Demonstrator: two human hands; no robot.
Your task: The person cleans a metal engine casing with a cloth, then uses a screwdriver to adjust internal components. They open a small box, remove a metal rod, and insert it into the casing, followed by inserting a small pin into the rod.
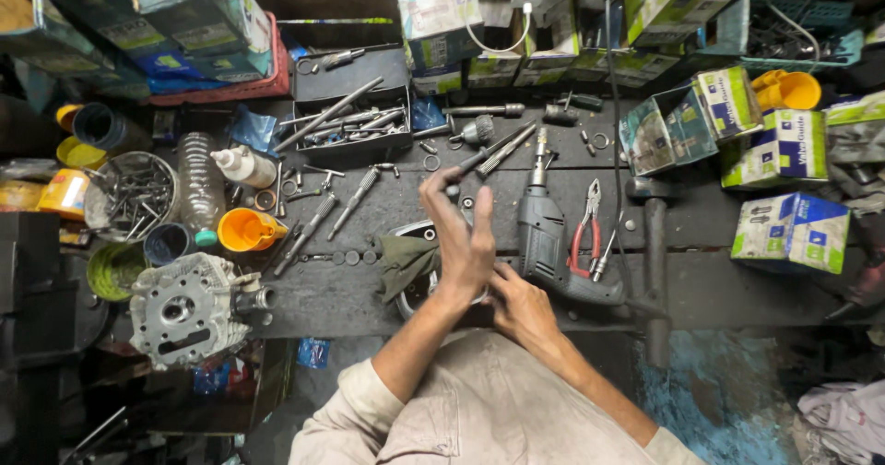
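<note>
A person's view looking straight down at a dark, cluttered workshop desk (369, 294). Both forearms, in pale rolled sleeves, reach up from the bottom edge.

The left hand (464, 235) is raised in the middle of the view, fingers stretched upward and loosely together; its fingertips pinch the lower end of a slim metal rod (493, 152) that slants up to the right. The right hand (521, 308) sits lower and just to the right, touching the left wrist; it looks relaxed, and whether it holds anything cannot be told.

Just right of the hands lies a grey electric drill (544, 230), chuck pointing away from the person, its handle close to the right hand. Beside the drill are red-handled pliers (584, 235). A green cloth (403, 260) lies left of the left hand, partly over a round metal part.

Further left stand an orange funnel (247, 230), a clear plastic bottle (200, 184), a bowl of nails (129, 196) and, near the desk's front edge, a grey engine cylinder head (184, 310). A black tray of rods (353, 119) sits behind the hands. Green and white cardboard boxes (788, 184) crowd the right side and back.
</note>
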